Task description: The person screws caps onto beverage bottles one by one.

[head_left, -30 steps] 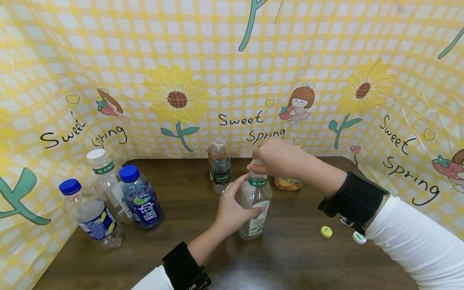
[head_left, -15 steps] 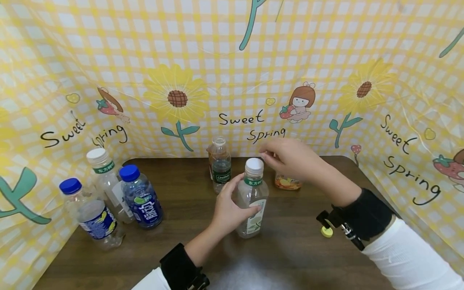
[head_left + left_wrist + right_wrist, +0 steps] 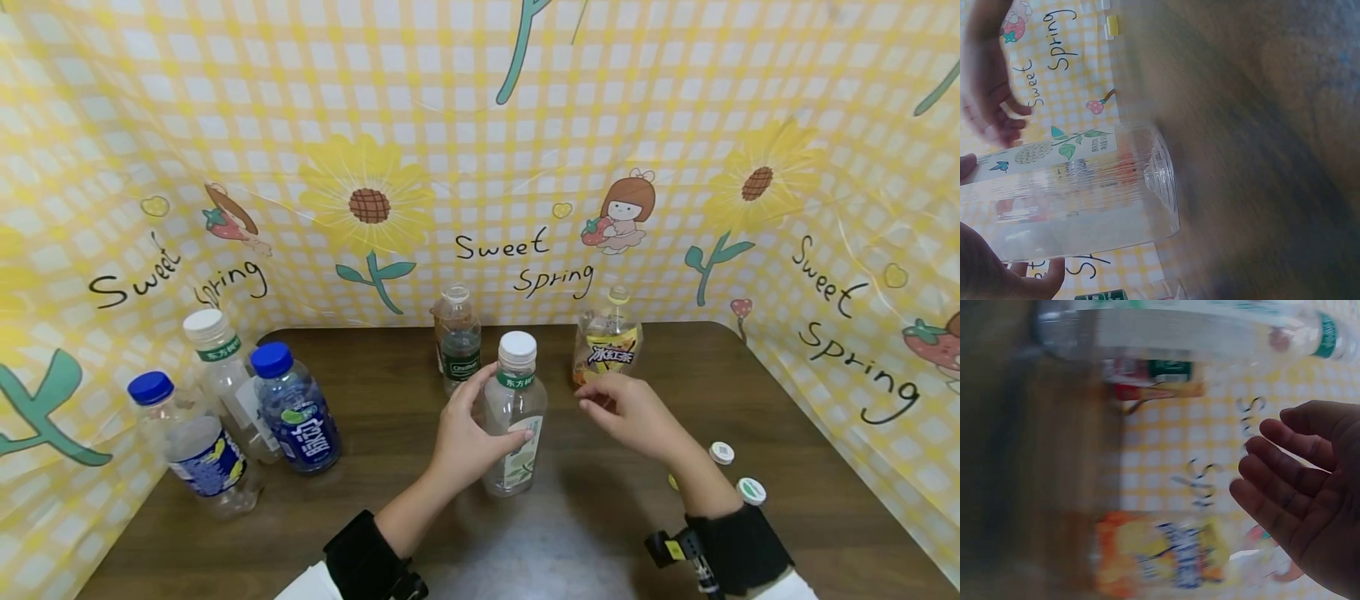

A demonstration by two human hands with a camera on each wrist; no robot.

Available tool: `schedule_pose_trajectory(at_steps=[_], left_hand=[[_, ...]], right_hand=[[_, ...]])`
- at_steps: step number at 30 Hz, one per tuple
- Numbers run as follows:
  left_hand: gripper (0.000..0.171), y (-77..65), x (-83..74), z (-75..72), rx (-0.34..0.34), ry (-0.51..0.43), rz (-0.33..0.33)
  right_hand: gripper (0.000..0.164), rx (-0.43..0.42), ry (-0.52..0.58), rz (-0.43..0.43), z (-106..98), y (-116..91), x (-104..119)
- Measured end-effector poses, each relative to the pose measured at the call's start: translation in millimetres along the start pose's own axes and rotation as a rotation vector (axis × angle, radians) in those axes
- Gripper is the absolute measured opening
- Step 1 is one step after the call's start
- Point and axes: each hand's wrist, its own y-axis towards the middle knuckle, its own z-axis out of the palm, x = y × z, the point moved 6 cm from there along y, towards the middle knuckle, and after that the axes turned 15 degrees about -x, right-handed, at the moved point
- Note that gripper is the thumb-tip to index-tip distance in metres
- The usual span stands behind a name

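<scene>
A clear plastic bottle [image 3: 525, 404] with a green neck band and a white cap [image 3: 517, 348] stands upright at the table's middle. My left hand [image 3: 467, 433] grips its side, thumb across the front label. In the left wrist view, the bottle's base [image 3: 1163, 178] shows at the tabletop. Right of the bottle, my right hand [image 3: 630, 414] hovers apart from it, fingers loosely bent. Nothing shows in the right hand [image 3: 1316, 494] in the right wrist view. Behind that hand is an uncapped bottle with a yellow and orange label [image 3: 609, 346].
Two blue-capped bottles [image 3: 191, 450] [image 3: 300, 417] and a white-capped one [image 3: 225, 375] stand at left. Uncapped bottles [image 3: 459, 346] stand at the back. Two white caps [image 3: 722, 452] [image 3: 751, 491] lie at right; a yellow cap [image 3: 672, 481] is mostly hidden by my right arm.
My right hand has let go of the bottle's cap and moved right and down, away from it. The left hand still holds the bottle, which has shifted slightly left.
</scene>
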Motion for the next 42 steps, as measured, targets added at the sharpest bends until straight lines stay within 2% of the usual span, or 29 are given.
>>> schedule_pose_trajectory(at_steps=[6,11,19,26,30,34,39,42], left_hand=[[0.089,-0.3,-0.1,-1.6,-0.002,-0.016,-0.004],[0.088,-0.7,-1.2,-2.8,0.002,-0.021,-0.013],[0.088,-2.5,-1.3,-6.3,-0.016,-0.031,-0.029],[0.087,-4.6,4.1,-20.4,-0.042,-0.035,-0.050],[0.088,-4.8,11.2,-36.5,-0.069,-0.013,-0.094],[0.089,-4.1,17.6,-60.8,-0.119,0.028,-0.149],[0.092,-8.3,21.2,-101.3,-0.221,0.075,-0.198],[0.092,-13.8,19.7,-131.4,-0.306,0.171,-0.176]], right_hand=[[0.018,-0.031,-0.042,0.049,13.0,-33.3,-25.7],[0.025,-0.035,-0.051,0.097,20.5,-52.1,-40.5],[0.026,-0.012,-0.047,0.130,27.6,-66.5,-50.9],[0.023,-0.005,-0.042,0.152,27.5,-70.8,-51.8],[0.022,-0.010,-0.041,0.148,26.5,-72.3,-52.5],[0.022,-0.018,-0.039,0.138,25.1,-74.1,-53.2],[0.022,-0.022,-0.040,0.133,23.6,-75.4,-53.4],[0.022,-0.026,-0.042,0.124,23.2,-75.7,-52.9]])
